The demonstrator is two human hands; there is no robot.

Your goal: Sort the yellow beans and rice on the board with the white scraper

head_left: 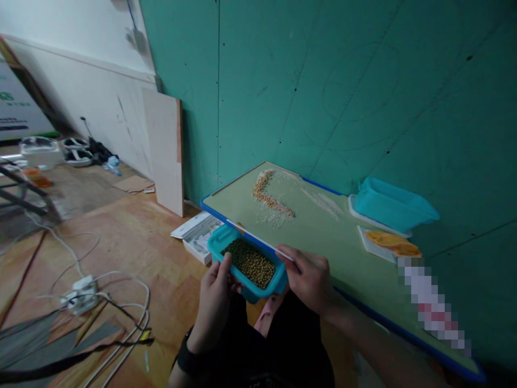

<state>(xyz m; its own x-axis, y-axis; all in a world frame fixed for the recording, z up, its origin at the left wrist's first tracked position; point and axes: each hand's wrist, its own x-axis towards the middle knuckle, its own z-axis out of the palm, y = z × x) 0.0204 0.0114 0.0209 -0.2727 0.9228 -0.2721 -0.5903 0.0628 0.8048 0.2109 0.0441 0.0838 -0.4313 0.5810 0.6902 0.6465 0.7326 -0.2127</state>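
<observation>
1. In the head view, I see the left hand (216,285) gripping the near-left side of a turquoise rectangular plastic container (278,285), thumb over its rim. The container sits just below the near edge of a pale green board with blue edging (319,242), filled with small round green-brown grains (254,264).
2. The right hand (309,275) is closed, thumb and forefinger pinching the end of a thin white strip (260,240) that lies along that edge.
3. To do this well, I judge the container should be held level, far rim tucked under the board, since loose grains could spill at a tilt. I would hold the strip lightly and flat, clear of the bent line of orange grains (272,202) and the scattered white grains (274,218).
4. The left fingers under the container are hidden, so I cannot tell how much weight they bear. The right palm is out of sight; I cannot tell whether it also steadies the container's corner.
5. The strip's exact shape is hard to make out. A pixelated patch (430,304) masks something at the board's right, and the right forearm covers part of the near edge.
</observation>
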